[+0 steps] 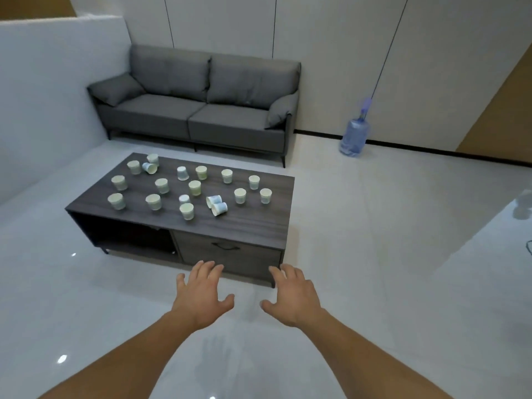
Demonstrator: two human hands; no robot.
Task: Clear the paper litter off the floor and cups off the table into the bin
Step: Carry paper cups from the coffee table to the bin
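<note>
Glossy white floor (374,226), grey two-seat sofa (198,102) against white panelled wall (331,53), white partition (57,96) at left, blue water jug (354,136) by the wall, tan panel (503,110) at right

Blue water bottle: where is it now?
In the head view the blue water bottle stands on the floor at upper right, against the back wall, apart from the grey sofa to its left.

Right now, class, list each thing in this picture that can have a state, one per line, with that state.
left hand: open, fingers spread, holding nothing.
right hand: open, fingers spread, holding nothing.
upright cups: standing on the table, most of them.
tipped cups: three lying on their sides.
drawer: closed.
water bottle: upright on the floor.
</note>
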